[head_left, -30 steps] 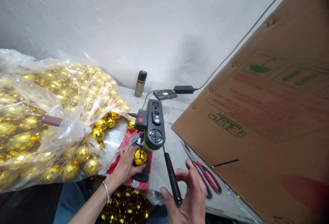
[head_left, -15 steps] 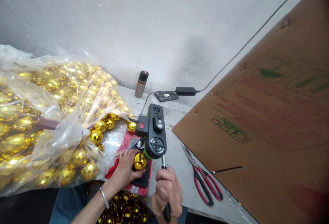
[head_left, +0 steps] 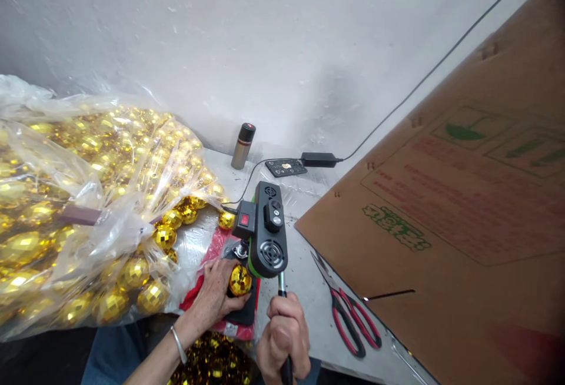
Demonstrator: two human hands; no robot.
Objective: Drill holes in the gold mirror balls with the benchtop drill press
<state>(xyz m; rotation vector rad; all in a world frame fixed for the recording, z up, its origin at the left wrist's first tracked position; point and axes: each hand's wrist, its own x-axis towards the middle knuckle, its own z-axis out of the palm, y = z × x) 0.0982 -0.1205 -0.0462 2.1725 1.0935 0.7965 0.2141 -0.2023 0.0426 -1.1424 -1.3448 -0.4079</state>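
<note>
Gold ball (head_left: 240, 281) in left hand (head_left: 215, 292), lever (head_left: 282, 283) in right hand (head_left: 285, 336).

The bulging plastic bag (head_left: 83, 196) is blocking the left of the frame, while the large carton (head_left: 441, 214) is walling off the right. At centre, the black machine (head_left: 268, 232) is barring the way up-frame from the left hand (head_left: 214, 295) and its gold ball (head_left: 240, 280). Below it, the right hand (head_left: 285, 338) is crowding the lever (head_left: 282, 282). A narrow strip of bare tabletop (head_left: 303, 282) is lying open between lever and scissors (head_left: 353, 317). Farther up, the bottle (head_left: 243, 146) and black adapter (head_left: 318, 159) are obstructing the area near the wall (head_left: 265, 49).
</note>
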